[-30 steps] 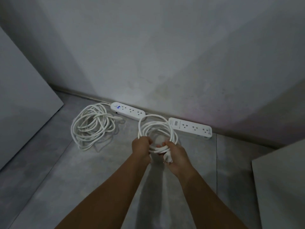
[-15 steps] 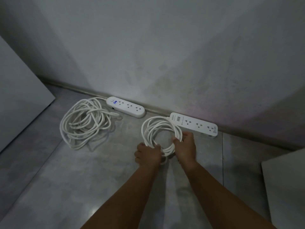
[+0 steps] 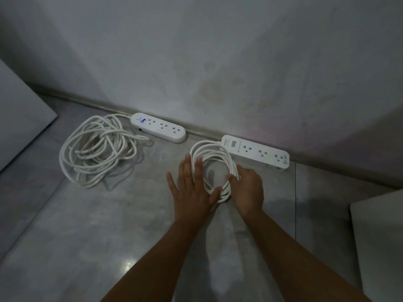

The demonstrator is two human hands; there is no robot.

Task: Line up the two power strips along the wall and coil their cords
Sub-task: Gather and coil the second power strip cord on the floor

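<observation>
White loops, left hand (image 3: 192, 188): fingers straight and spread, palm down, pressing the left side of the coiled cord (image 3: 209, 149) onto the floor (image 3: 109, 225). It reads as flattening, so the turns don't spring apart.
Right hand (image 3: 248, 188): fingers bent over the strands on the coil's right side, pinning the bundle; thumb hidden.
Coiled cord: a tidy ring lying flat, directly in front of the cord end of the right strip (image 3: 257, 150) and touching it; bare floor shows through the middle.
Right strip: sockets up, long back edge against the wall (image 3: 218, 62). Placed, by the look of it.
Left strip (image 3: 158, 127): off to the left of the right strip with a gap between them, on the same line at the wall's foot, a blue light lit at its far end.
Loose cord (image 3: 98, 149): further left again of the right strip, a sprawling tangle of uneven loops. That half of the job looks undone, and it's the next call.
Containers: none showing; no box, bin or tie holds either cord.
Edges: grey panel (image 3: 19, 118) far left of the right strip, pale block (image 3: 379, 236) at its near right.
</observation>
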